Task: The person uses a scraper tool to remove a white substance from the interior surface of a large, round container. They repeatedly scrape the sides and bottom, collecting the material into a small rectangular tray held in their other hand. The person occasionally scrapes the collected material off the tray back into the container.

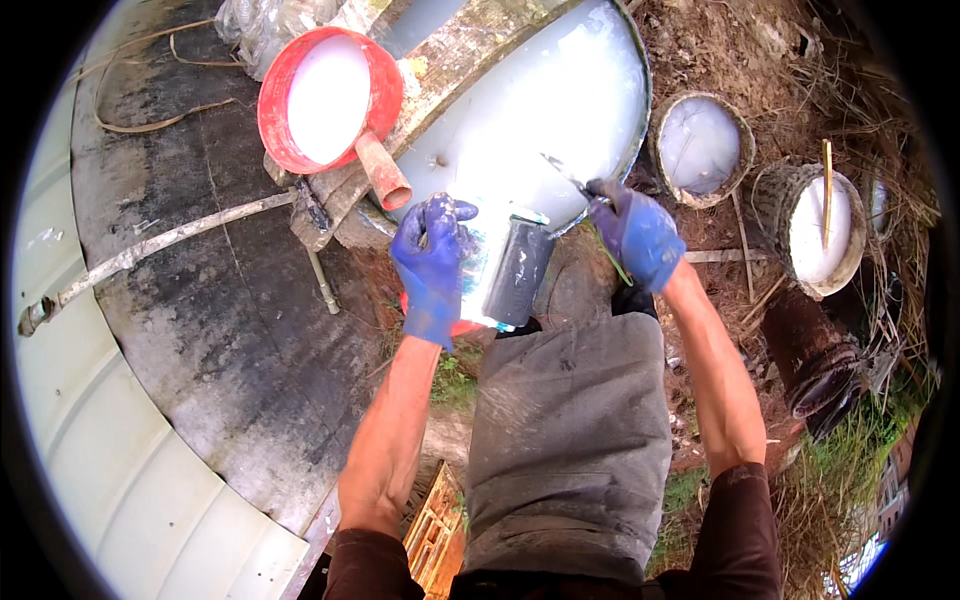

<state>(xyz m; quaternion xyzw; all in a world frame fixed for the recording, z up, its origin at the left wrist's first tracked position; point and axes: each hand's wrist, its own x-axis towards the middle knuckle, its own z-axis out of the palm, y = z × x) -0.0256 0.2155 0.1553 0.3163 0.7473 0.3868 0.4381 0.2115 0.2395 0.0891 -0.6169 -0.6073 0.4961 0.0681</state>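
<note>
My left hand (430,262), in a blue glove, is closed at the edge of a shiny white and dark grey packet (513,272) in front of my knees. Glare washes out part of the packet, so its kind is unclear. My right hand (640,235), also gloved in blue, grips a thin knife-like metal tool (566,174) that points up and left over a large round vat (645,90) of milky white liquid. Up and left of my left hand, a red dipper (388,95) with a short tubular handle rests on a wooden plank, full of white liquid.
The plank (455,65) lies across the vat. Two crusted buckets (745,150) of white liquid stand to the right, one with a stick (827,190) in it. A long pole (170,245) crosses the dark sheet at left. Dry grass lies at far right.
</note>
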